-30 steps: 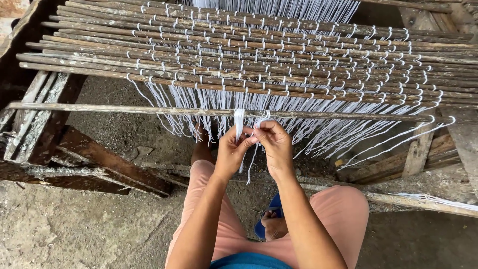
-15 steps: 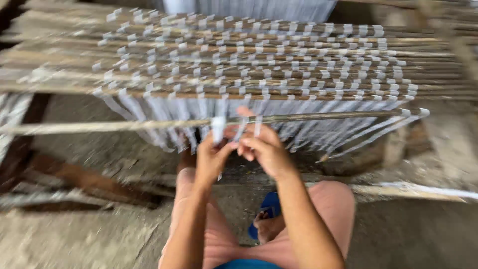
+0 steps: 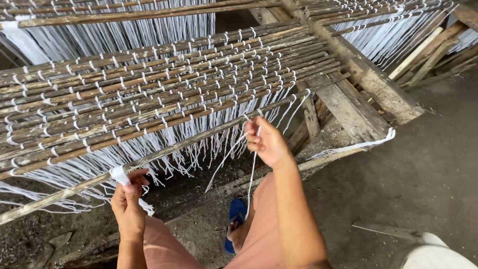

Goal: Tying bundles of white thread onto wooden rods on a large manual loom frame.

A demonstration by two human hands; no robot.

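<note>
Many sticks point(image 3: 164, 79) of the mat already sit bound with white string, while at the loose front stick point(image 3: 149, 159) the left hand point(image 3: 128, 199) pinches a string bundle point(image 3: 119, 174) and the right hand point(image 3: 266, 142) grips hanging strands point(image 3: 251, 169), leaving that stick untied.

Mat of sticks point(image 3: 149, 84) cut off left.

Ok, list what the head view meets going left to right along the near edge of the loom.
Left hand pinching a white cord loop → blue sandal → right hand holding white strings → loose white strip on the wooden beam end.
</note>
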